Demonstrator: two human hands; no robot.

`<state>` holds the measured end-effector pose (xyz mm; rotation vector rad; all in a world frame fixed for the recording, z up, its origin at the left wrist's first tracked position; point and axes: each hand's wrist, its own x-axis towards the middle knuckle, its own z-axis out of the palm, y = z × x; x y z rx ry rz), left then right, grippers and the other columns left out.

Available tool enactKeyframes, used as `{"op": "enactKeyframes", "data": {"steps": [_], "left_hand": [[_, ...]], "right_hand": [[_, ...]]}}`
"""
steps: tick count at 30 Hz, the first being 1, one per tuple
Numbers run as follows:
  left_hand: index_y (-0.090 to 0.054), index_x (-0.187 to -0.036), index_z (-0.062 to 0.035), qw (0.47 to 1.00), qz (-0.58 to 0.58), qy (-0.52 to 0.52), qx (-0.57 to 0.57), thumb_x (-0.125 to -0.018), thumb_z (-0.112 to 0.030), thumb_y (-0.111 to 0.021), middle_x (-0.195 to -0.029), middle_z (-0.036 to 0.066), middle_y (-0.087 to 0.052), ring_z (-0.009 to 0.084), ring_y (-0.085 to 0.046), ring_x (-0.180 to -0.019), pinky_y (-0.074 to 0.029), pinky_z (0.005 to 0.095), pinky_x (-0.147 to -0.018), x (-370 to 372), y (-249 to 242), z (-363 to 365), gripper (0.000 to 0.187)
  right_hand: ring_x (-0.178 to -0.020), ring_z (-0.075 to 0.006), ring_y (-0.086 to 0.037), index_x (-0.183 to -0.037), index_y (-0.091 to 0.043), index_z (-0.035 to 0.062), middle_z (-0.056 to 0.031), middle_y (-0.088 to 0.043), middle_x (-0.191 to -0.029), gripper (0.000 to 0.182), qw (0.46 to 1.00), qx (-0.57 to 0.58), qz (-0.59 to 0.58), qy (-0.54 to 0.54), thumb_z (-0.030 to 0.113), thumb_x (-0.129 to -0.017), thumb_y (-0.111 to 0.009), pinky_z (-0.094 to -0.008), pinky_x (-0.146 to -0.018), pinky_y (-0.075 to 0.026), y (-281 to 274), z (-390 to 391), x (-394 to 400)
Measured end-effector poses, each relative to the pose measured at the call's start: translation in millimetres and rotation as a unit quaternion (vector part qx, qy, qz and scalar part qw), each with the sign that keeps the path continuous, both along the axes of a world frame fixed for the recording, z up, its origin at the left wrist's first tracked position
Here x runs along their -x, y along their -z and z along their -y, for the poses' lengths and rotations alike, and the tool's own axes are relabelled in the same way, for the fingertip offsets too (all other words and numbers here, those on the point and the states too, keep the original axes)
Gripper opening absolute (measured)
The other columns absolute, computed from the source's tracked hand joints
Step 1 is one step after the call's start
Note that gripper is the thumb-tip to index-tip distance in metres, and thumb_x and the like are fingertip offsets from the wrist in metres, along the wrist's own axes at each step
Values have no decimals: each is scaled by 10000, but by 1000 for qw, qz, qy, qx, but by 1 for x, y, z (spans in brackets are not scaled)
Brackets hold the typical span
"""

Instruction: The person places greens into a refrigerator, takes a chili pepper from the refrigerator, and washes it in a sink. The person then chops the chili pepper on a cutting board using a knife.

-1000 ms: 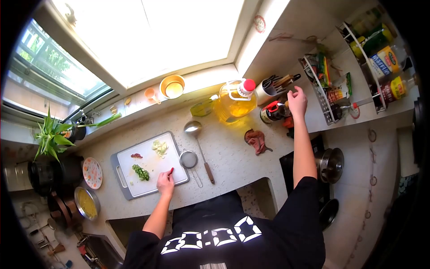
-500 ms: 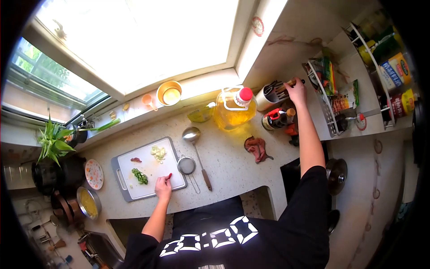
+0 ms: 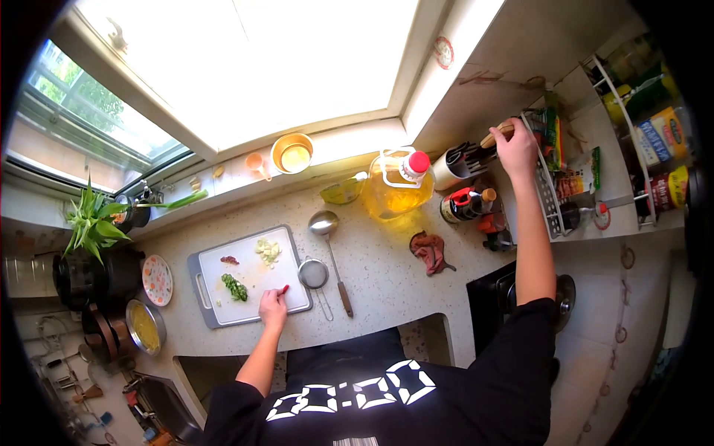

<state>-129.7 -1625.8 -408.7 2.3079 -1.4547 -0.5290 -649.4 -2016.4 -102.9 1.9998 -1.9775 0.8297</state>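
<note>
My left hand point(image 3: 273, 306) rests at the near right part of the white cutting board point(image 3: 256, 297), its fingers closed on a small red chili pepper point(image 3: 285, 289). Chopped green pieces point(image 3: 234, 288), pale chopped bits point(image 3: 268, 253) and a little dark red heap point(image 3: 229, 260) lie on the board. Out to the right, my right hand point(image 3: 518, 150) grips the wooden handle of a knife point(image 3: 496, 136), just right of the white knife holder point(image 3: 449, 169). Most of the blade is hard to make out.
A ladle point(image 3: 325, 223) and a small strainer point(image 3: 313, 273) lie right of the board. Behind stand an oil jug point(image 3: 390, 197) and a dark sauce bottle point(image 3: 462, 206). A reddish-brown rag point(image 3: 429, 253) lies nearby. Spice racks point(image 3: 547, 186) line the right wall; a metal bowl point(image 3: 162, 327) sits left.
My right hand has moved right, away from the knife holder, with the wooden handle in it. My left hand stays on the board with the chili; the view has shifted slightly.
</note>
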Motion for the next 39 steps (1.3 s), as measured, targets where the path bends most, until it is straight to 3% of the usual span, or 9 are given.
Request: {"op": "enactKeyframes", "data": {"steps": [4, 11, 17, 19, 25, 30, 33, 36, 39], "left_hand": [[-719, -989, -116, 1000, -25, -11, 8, -897, -146, -667, -935, 92, -656, 309, -650, -871, -531, 430, -760, 0, -3, -1, 110], [-740, -962, -152, 999, -3, -6, 31, -917, -193, -674, -921, 80, -639, 305, -644, -889, -533, 440, -750, -3, 5, -8, 90], [-719, -943, -155, 999, -19, -7, 49, -885, -132, -668, -927, 76, -631, 317, -634, -900, -542, 442, -757, -12, 5, -20, 80], [-719, -948, -149, 997, -17, -2, 73, -879, -115, -662, -922, 81, -629, 318, -634, -898, -542, 439, -759, -16, 7, -28, 96], [-727, -961, -145, 993, -36, -12, 109, -883, -111, -658, -903, 87, -636, 319, -641, -874, -539, 438, -751, -29, 12, -40, 110], [-764, -1023, -194, 993, -29, -17, 114, -891, -128, -682, -861, 77, -639, 307, -647, -837, -540, 421, -743, -38, 18, -48, 169], [-728, -1013, -163, 992, -45, -9, 116, -858, -83, -639, -894, 77, -611, 309, -628, -879, -545, 425, -761, -41, 20, -51, 196], [-729, -1042, -173, 990, -58, -7, 129, -842, -72, -652, -894, 73, -606, 303, -624, -889, -547, 418, -766, -41, 21, -55, 237], [-735, -1057, -182, 989, -66, -5, 134, -826, -57, -664, -900, 65, -605, 293, -620, -896, -548, 410, -766, -42, 17, -58, 273]], "right_hand": [[-882, -372, -708, -1048, -670, 27, -188, -726, -976, 397, 999, 40, 18, -15, 332, -834, -806, -438, -761, -565, -49, -26, -14], [-858, -192, -713, -1073, -652, -3, -97, -714, -982, 246, 952, 113, 280, -47, 191, -946, -736, -278, -703, -568, -100, -85, -14], [-884, -222, -726, -1132, -618, -63, -147, -711, -1047, 333, 736, 167, 655, -37, 226, -979, -681, -283, -796, -631, -105, -192, -29], [-875, -195, -729, -1173, -617, -23, -141, -718, -1027, 330, 688, 33, 725, -13, 248, -990, -664, -268, -786, -635, -77, -228, -28], [-789, -142, -710, -1256, -594, 32, -132, -716, -993, 330, 620, -231, 750, -19, 290, -1058, -538, -231, -712, -625, 1, -296, -161], [-881, -160, -695, -1344, -529, 55, -137, -685, -1072, 368, 429, -316, 841, -93, 279, -1054, -548, -275, -805, -607, 68, -322, -227], [-762, -158, -655, -1355, -468, 60, -92, -660, -980, 406, 513, -326, 780, -151, 296, -1042, -574, -318, -722, -585, 38, -343, -297], [-686, -155, -604, -1291, -497, 47, -63, -607, -854, 396, 506, -424, 722, -207, 329, -1031, -596, -297, -653, -542, 57, -327, -305], [-623, -156, -563, -1199, -520, 42, -22, -514, -704, 371, 641, -444, 625, -33, 358, -1024, -605, -321, -615, -530, 101, -315, -301]]}}
